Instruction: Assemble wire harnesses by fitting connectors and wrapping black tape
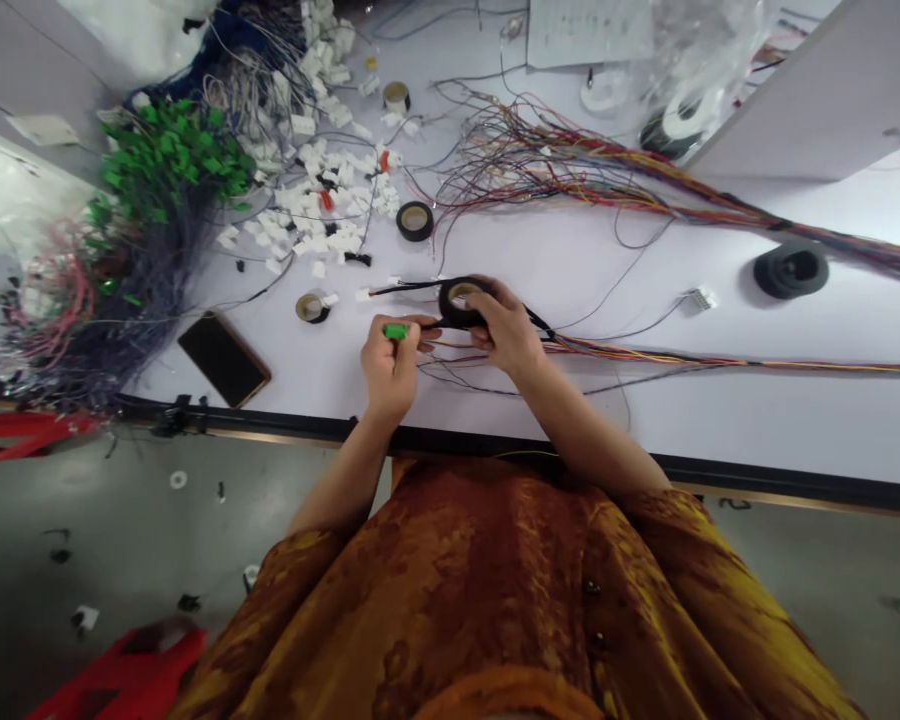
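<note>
My left hand (pixel 391 360) is closed in a pinch on a small green connector (pixel 396 331) at the end of a wire bundle. My right hand (pixel 506 330) is wrapped round a roll of black tape (pixel 459 300), held just above the white table (pixel 645 400). A strip of black tape runs from the roll toward the left hand. A taped black wire end (pixel 397 288) sticks out to the left behind the roll. The multicoloured wire bundle (pixel 682 357) trails from my hands to the right across the table.
A dark phone (pixel 223 358) lies at the table's front left. Small tape rolls (pixel 415 221) (pixel 312 307) (pixel 397 96), white connectors (pixel 322 200), green connectors (pixel 172 160) and tangled wires fill the back left. A large black roll (pixel 790 270) sits right, a thick coloured harness (pixel 645 185) behind.
</note>
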{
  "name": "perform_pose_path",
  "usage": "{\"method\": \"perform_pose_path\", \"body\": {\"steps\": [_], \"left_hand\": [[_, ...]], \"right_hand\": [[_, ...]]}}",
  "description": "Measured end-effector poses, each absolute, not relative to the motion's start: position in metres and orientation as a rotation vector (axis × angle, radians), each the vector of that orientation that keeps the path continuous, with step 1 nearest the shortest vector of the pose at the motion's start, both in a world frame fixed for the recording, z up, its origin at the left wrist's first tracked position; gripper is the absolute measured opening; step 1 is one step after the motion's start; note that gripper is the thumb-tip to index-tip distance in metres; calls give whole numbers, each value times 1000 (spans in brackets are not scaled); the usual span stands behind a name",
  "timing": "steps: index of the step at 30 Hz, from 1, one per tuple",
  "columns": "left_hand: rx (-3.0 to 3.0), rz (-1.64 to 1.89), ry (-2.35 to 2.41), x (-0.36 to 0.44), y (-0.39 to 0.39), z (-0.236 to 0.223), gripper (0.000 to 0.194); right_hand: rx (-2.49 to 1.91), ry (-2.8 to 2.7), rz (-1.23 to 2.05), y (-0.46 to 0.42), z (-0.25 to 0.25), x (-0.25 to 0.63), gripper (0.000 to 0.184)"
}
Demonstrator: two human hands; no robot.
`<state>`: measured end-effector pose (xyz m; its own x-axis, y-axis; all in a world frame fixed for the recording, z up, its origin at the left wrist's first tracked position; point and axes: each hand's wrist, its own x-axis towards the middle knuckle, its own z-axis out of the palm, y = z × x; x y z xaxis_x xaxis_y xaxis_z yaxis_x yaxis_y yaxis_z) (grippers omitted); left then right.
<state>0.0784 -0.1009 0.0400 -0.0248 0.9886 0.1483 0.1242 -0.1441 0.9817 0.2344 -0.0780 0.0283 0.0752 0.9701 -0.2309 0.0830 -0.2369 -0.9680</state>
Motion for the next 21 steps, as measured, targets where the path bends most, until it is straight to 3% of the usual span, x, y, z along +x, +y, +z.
{"method": "perform_pose_path", "body": {"steps": [5,7,11,13,16,21], "left_hand": [[1157,1245,1287,82,-87,30,36],[1223,1216,1216,80,-88,33,35],[1653,1113,1094,74,-97,43,25],[1776,1070,1090,72,-100,44,21],[1603,1152,1107,71,-101,37,22],[1130,1280,1166,72,-93,21,30]], "right_hand": [[-1313,-1610,823,-144,24,255,37],[-1292,-1583,792,-150,25,253,33],[-1378,-1106,1094,-110,29,235,45],[-1366,-960,1364,-88,29,231,42],[-1263,-699,1706,-76,28,242,27],[-1129,-280,1734,-91,28,279,28]]}}
